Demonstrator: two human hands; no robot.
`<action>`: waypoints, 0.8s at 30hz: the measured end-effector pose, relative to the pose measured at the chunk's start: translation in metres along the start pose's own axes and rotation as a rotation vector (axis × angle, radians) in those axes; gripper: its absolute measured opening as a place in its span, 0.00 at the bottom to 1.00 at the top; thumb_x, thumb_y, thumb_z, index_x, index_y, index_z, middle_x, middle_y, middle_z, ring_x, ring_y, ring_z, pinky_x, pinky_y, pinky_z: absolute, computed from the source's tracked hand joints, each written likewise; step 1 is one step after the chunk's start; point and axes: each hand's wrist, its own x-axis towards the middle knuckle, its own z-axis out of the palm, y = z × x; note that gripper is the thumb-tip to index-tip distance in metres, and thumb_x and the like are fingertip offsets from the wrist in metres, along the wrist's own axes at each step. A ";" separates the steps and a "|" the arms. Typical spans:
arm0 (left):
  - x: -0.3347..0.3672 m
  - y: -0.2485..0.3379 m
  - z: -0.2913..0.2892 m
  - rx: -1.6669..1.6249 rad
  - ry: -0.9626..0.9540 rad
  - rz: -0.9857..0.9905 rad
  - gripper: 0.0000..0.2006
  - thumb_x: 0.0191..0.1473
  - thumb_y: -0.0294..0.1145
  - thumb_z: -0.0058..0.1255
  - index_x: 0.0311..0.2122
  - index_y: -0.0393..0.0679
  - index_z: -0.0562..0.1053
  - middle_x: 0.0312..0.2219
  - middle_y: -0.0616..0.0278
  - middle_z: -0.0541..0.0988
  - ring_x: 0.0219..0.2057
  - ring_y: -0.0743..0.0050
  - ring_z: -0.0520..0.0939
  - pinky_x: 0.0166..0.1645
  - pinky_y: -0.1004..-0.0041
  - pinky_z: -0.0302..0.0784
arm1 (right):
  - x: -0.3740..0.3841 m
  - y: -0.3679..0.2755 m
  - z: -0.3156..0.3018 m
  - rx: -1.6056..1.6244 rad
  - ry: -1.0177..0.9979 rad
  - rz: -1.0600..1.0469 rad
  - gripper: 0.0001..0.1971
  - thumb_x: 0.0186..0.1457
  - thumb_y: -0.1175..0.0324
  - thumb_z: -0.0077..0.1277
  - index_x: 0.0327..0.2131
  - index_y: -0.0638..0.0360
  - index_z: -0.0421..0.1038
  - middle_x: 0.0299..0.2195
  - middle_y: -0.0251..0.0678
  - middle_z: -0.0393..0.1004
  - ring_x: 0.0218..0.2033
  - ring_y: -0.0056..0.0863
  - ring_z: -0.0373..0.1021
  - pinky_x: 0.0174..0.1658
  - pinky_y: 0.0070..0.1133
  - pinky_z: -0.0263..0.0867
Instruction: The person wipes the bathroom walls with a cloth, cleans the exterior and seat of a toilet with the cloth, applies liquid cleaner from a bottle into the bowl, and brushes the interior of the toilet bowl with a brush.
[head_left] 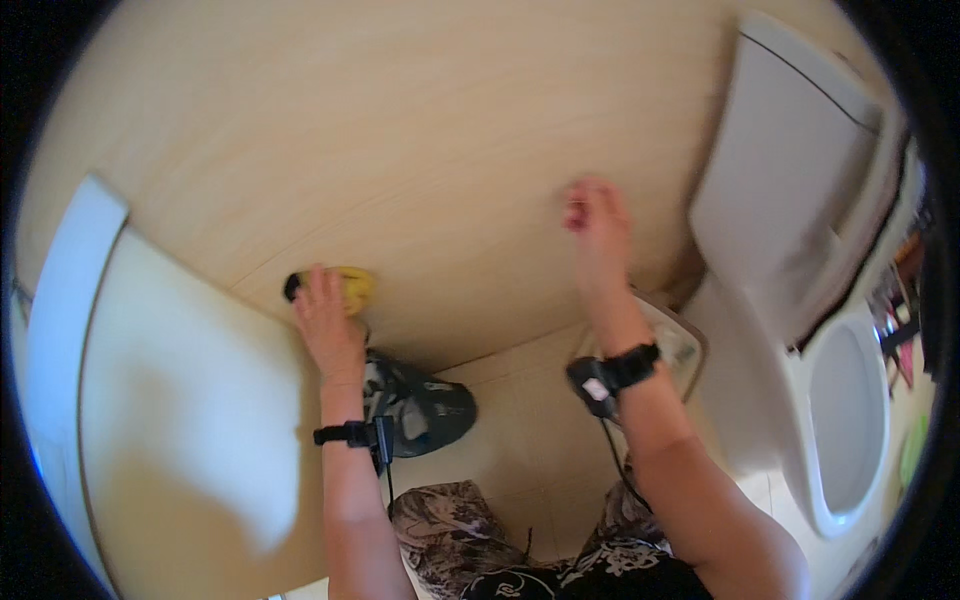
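On the left, my left hand (325, 310) lies over a yellow and black thing (356, 288), soft-looking like a sponge or folded cloth, and presses it to the beige wall (450, 130). Its fingers are bent over the thing, which sticks out on both sides of them; the exact kind does not show. Farther right and higher, my right hand (598, 208) is curled closed close to the wall. Some blur covers its fingers, and whether anything is inside them is hidden. Each wrist carries a black strap with a small device and a cable.
A white toilet (850, 430) with a raised lid (785, 150) stands at the right. Behind my right forearm is a lined bin (680, 345). A dark bag-like thing (430, 405) rests on the tiled floor (520, 480). A pale panel with a white edge (75, 290) borders the left.
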 end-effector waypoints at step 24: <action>-0.083 0.220 0.087 -1.141 -0.847 -0.075 0.23 0.60 0.42 0.46 0.58 0.43 0.65 0.45 0.50 0.71 0.35 0.65 0.80 0.40 0.69 0.77 | -0.001 -0.095 -0.034 -0.543 -0.183 0.056 0.22 0.47 0.69 0.56 0.49 0.59 0.69 0.36 0.32 0.75 0.34 0.20 0.71 0.37 0.21 0.69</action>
